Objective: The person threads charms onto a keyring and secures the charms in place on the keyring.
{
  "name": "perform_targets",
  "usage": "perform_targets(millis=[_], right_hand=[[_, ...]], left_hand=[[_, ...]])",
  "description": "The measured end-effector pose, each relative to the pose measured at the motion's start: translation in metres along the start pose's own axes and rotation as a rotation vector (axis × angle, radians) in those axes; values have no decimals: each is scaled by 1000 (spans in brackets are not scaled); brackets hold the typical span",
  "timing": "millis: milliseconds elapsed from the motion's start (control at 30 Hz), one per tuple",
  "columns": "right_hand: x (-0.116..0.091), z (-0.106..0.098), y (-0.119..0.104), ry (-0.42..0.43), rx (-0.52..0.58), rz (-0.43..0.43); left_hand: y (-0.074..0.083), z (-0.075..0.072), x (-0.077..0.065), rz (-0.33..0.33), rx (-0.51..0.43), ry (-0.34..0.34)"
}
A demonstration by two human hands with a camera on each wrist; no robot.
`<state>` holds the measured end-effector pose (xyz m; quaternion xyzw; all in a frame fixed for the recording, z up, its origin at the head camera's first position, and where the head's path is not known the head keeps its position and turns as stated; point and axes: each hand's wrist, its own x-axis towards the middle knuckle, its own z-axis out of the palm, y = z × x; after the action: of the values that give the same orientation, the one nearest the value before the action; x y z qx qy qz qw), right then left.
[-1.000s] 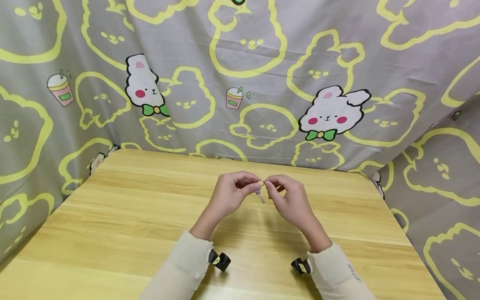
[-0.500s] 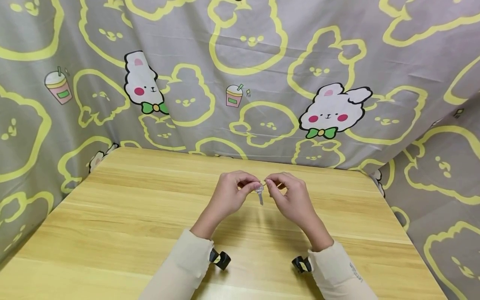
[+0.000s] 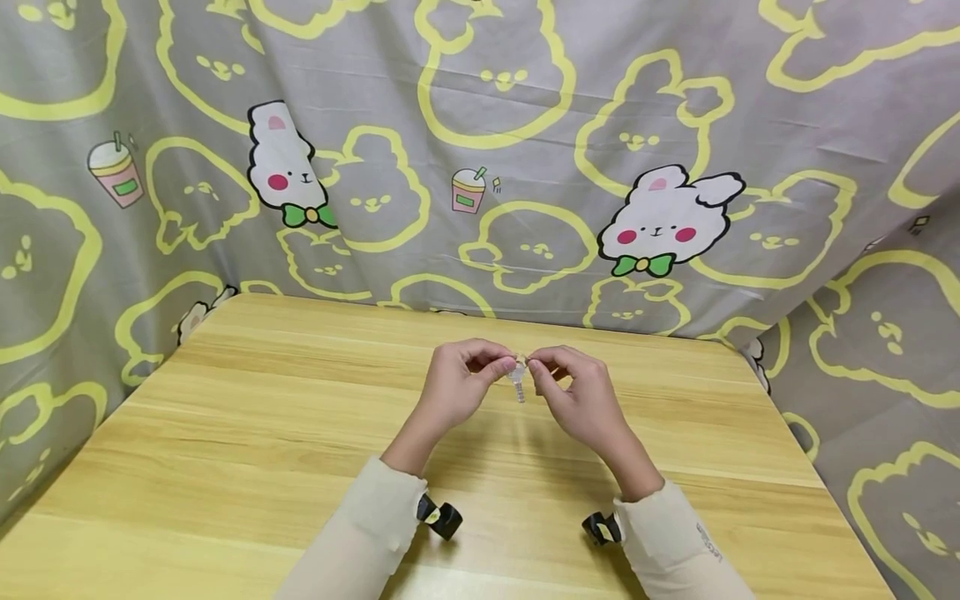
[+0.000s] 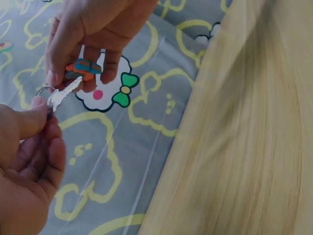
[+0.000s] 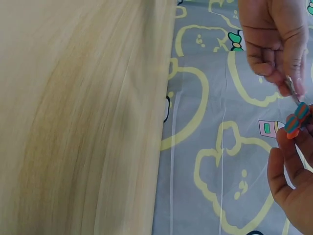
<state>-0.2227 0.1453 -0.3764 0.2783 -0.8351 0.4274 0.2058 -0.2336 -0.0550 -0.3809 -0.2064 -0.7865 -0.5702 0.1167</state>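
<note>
Over the tabletop [image 3: 225,467], the left hand [image 3: 459,387] pinches a key [image 3: 518,385] between the two hands, while the right hand [image 3: 583,393] pinches the ring [image 4: 45,89], with a toy [image 4: 85,68] against it.

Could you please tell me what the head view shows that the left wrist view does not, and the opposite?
Only the head view: the cream sleeves and the black devices at the wrists.

Only the left wrist view: the orange-and-blue trinket beside the right hand.

Both: the two hands, with the left hand pinching the key, the key ring, the wooden table and the patterned curtain.
</note>
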Motion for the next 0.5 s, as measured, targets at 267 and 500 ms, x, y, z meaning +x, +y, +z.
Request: perform_targets(millis=[267, 500], right_hand=[[0, 0, 0, -3, -50, -26], [0, -1, -1, -6, -96, -69]], left_hand=[[-1, 2, 0, 28, 122, -29], [5, 2, 0, 128, 217, -4]])
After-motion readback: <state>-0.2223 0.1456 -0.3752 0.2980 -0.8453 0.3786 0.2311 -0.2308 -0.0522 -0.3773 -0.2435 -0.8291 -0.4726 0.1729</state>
